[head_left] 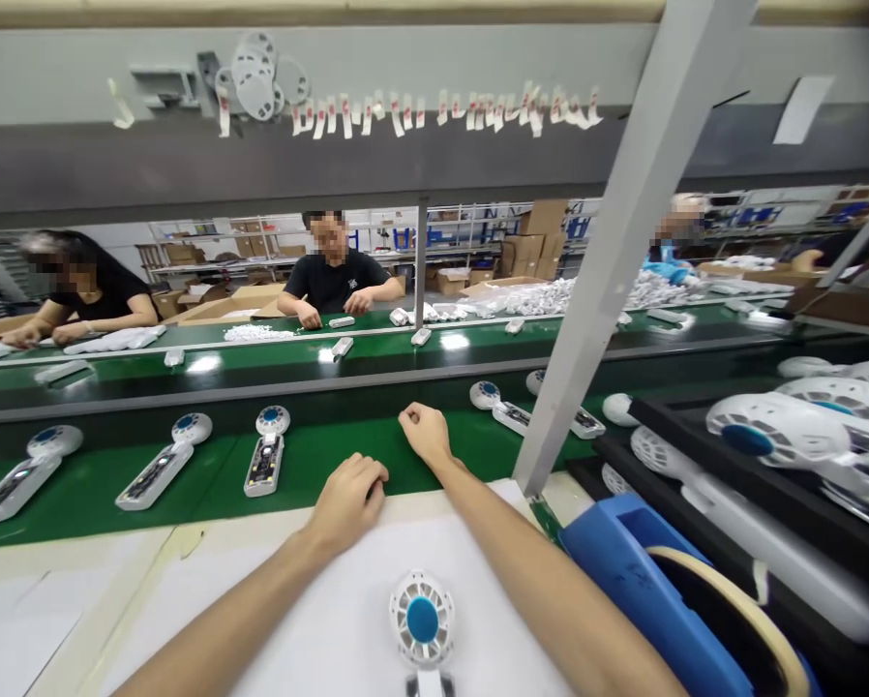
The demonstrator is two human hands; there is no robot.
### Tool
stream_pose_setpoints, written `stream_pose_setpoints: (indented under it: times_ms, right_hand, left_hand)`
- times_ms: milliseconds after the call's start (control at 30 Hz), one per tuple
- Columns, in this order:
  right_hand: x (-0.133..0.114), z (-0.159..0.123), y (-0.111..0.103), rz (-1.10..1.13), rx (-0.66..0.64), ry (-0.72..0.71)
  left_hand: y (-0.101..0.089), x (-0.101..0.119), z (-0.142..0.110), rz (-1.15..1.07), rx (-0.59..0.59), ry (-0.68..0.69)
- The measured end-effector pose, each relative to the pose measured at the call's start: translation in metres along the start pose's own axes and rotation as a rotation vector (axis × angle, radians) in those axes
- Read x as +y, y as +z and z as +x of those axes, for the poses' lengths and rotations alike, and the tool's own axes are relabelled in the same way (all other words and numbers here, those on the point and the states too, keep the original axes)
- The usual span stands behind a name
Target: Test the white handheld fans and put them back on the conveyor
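My left hand (351, 499) rests at the near edge of the green conveyor belt (383, 436), fingers loosely curled, with nothing seen in them. Over the belt, my right hand (426, 431) is closed, thumb near the bent fingers, and no object shows in it. A white handheld fan (423, 620) with a blue round centre lies on the white worktop (333, 600) between my forearms; the bottom of the frame cuts off its handle. Left of my hands, the nearest item on the belt is a fan with an opened handle (264, 465), its circuit board exposed.
More opened fans (155, 474) lie along the belt on both sides. A slanted metal post (623, 252) rises to my right, beside a blue bin with a tape roll (644, 590) and black trays of fans (775, 426). Co-workers (340, 276) sit across a second belt.
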State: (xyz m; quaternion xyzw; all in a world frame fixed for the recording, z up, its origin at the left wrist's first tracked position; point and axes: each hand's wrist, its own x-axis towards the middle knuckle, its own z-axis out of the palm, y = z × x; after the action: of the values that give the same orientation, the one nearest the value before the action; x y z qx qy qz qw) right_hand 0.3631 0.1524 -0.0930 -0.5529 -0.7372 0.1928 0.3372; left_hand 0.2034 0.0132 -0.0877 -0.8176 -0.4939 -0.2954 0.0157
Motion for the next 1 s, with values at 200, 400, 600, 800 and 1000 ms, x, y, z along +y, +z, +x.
stream_pose_setpoints:
  times_ms: [200,400,600,800,1000]
  right_hand:
    - [0.001,-0.001,0.000,-0.008,0.023,0.033]
    - [-0.004,0.000,-0.009,-0.076,0.097,0.083]
    - [-0.010,0.013,-0.048,-0.310,0.263,0.194]
    - [0.006,0.014,-0.064,-0.524,0.154,0.470]
    - [0.004,0.018,-0.073,-0.488,-0.126,0.512]
  left_hand:
    - [0.000,0.000,-0.002,-0.020,-0.015,-0.004]
    - [0.001,-0.001,-0.003,-0.028,-0.010,-0.011]
    - [0.002,-0.002,-0.003,-0.063,-0.014,-0.048]
    - [0.004,-0.002,-0.001,-0.131,-0.014,-0.075]
    - [0.001,0.000,-0.001,-0.302,0.013,-0.147]
